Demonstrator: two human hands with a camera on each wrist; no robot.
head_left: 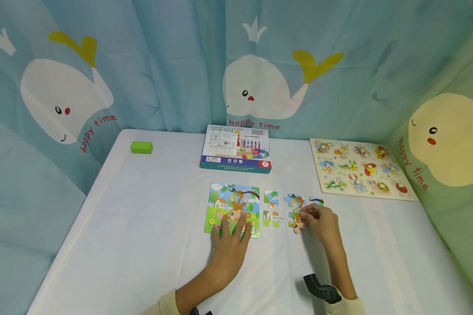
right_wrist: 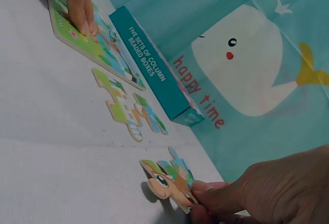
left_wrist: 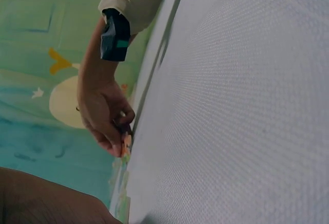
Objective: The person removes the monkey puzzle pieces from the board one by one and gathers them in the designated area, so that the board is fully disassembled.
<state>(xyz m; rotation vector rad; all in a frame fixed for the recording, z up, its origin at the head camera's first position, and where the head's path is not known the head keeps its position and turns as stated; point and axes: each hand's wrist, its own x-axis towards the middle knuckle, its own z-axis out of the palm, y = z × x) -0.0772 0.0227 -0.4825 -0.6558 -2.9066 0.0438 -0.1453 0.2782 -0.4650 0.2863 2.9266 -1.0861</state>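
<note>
Whale-print curtain point(head_left: 173, 65), white tabletop point(head_left: 153, 197): monkey jigsaw under two hands

"Column Beaded Boxes" carton point(head_left: 236, 151) toward the back; insect peg board point(head_left: 374, 161) at right; green block point(head_left: 141, 147) far left.

Left hand point(head_left: 229, 251): fingers spread on the monkey picture board point(head_left: 232, 203), grasping nothing. Right hand point(head_left: 324, 224): thumb and fingers pinch the monkey-face piece point(right_wrist: 163, 184) by one edge, right of the board. Right wrist view: piece tilted, shadow beneath. Tail piece point(head_left: 293, 199) close behind it; cannot tell whether they touch. Branch piece point(head_left: 316, 200) near the right knuckles. Leaf piece point(head_left: 271, 197) and house piece point(head_left: 270, 218) lie between board and pinched piece.

Handling, my judgement: pinch lightly at the rim, tabs clear of fingertips. Level the piece and square its edge to the tail piece before pressing straight down; a slanted push would probably skid loose neighbours.
</note>
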